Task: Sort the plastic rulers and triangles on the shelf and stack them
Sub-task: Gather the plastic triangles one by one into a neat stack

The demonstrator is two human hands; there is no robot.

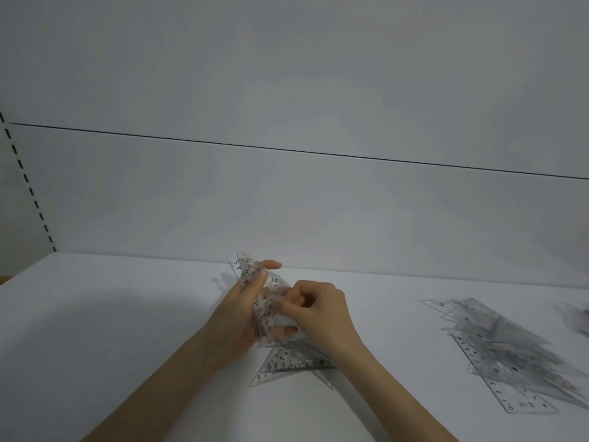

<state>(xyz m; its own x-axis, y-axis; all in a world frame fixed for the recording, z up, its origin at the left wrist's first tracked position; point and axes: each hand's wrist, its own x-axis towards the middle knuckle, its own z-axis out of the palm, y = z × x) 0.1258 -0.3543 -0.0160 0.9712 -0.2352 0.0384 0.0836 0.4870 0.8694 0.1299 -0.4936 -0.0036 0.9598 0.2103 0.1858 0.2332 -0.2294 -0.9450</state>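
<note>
My left hand [237,317] holds a small bunch of clear plastic triangles [266,306] upright above the white shelf [127,330], fingers curled round their edges. My right hand [318,309] pinches the right side of the same bunch with thumb and fingertips. Under both hands, a clear triangle with black numbers [287,366] lies flat on the shelf. To the right sits a loose heap of clear rulers and triangles [503,349], partly blurred.
The shelf's white back panel [287,202] rises behind the hands, with a slotted upright [28,186] at the far left. More blurred clear plastic [578,317] shows at the right edge.
</note>
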